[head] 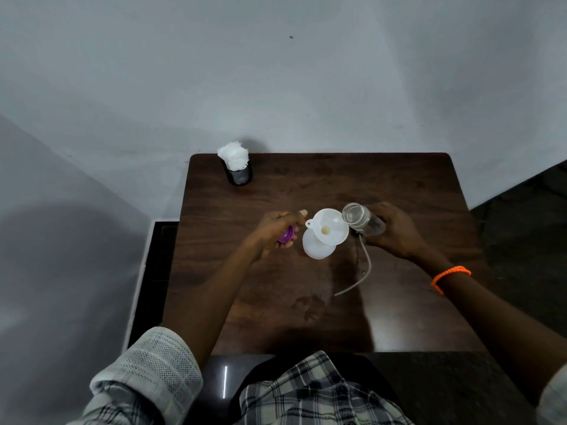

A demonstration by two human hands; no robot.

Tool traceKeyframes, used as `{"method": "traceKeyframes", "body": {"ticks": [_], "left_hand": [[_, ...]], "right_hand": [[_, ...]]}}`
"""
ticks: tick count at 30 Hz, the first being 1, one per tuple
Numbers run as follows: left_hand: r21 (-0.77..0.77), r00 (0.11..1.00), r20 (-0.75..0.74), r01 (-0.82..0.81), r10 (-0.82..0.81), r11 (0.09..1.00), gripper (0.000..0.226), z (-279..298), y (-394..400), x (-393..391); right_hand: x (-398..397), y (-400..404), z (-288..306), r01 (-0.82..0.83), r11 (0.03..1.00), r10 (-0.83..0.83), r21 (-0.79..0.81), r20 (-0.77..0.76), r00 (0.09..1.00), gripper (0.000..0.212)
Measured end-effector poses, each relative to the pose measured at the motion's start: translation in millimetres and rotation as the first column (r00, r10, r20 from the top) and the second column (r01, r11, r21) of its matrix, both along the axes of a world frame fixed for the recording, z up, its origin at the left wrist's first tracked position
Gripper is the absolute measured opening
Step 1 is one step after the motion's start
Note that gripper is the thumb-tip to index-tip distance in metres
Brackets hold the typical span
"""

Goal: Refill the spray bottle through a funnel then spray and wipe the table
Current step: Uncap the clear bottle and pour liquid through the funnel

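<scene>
My right hand [395,231] grips a tilted clear bottle [363,218] over the funnel [328,230] in the white bottle [316,248] mid-table [399,185]; my left hand [273,233] clutches a purple cap [287,234].

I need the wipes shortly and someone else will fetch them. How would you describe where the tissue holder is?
On the dark wooden table, look to the far left corner by the wall. There a small black cup stands alone, with crumpled white tissue sticking out, far from both hands.
</scene>
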State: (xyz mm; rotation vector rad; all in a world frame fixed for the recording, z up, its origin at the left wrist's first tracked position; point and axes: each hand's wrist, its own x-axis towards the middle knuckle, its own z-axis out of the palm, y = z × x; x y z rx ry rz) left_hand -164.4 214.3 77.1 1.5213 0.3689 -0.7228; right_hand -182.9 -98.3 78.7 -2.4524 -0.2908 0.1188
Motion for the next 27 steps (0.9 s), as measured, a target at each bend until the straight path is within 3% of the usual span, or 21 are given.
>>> {"method": "traceKeyframes", "body": {"ticks": [11,18,27], "left_hand": [[-0.066,1.000,-0.003,0.026,-0.026,0.998,0.009,-2,4,-4],[-0.077,1.000,-0.001,0.013,-0.013,0.997,0.010,-1,4,-4],[-0.078,1.000,0.003,0.024,-0.024,0.997,0.012,0,4,-4]], "right_hand": [[2,7,6,-0.074,0.996,0.077,-0.056,0.049,0.996,0.059],[6,8,9,-0.102,0.990,0.104,-0.097,0.017,0.994,0.054],[3,14,23,-0.141,0.979,0.157,-0.146,0.101,0.982,0.047]]}}
